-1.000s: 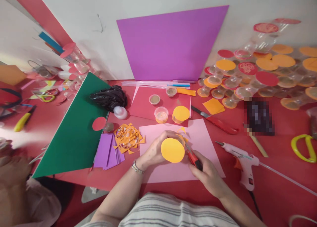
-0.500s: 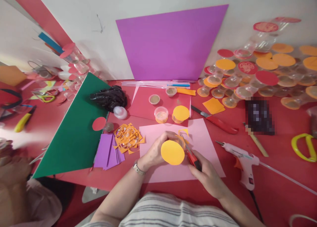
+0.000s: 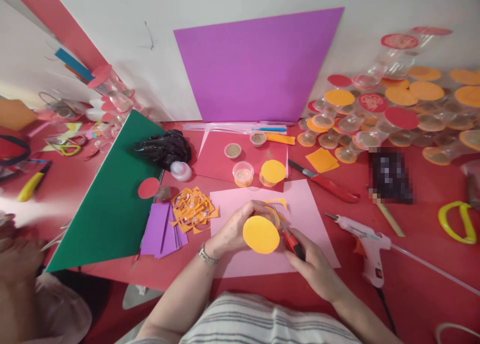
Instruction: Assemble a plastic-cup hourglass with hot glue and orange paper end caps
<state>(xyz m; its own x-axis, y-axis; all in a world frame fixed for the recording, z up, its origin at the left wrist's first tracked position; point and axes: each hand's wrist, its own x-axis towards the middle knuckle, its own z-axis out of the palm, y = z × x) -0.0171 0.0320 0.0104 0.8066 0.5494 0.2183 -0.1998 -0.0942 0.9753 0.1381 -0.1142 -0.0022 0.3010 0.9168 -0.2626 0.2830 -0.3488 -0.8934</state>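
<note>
My left hand [image 3: 233, 227] is closed around a small clear cup topped with an orange paper disc [image 3: 261, 234], held over a pink sheet [image 3: 307, 219]. My right hand [image 3: 314, 266] grips red-handled scissors [image 3: 290, 239], whose blades meet the disc's upper right edge. A thin orange trimming [image 3: 277, 202] curls off above the disc.
Orange scraps [image 3: 193, 210] and purple strips [image 3: 159, 230] lie left of the pink sheet. A green sheet [image 3: 116, 194], a glue gun [image 3: 365, 244], a red craft knife [image 3: 326, 183], small cups [image 3: 243, 173] and several lidded cups [image 3: 375, 114] surround it. Another person [image 3: 22, 279] sits at far left.
The disc has turned slightly in my left hand and dropped a little. The orange trimming has grown longer above it. My right hand holds almost the same place.
</note>
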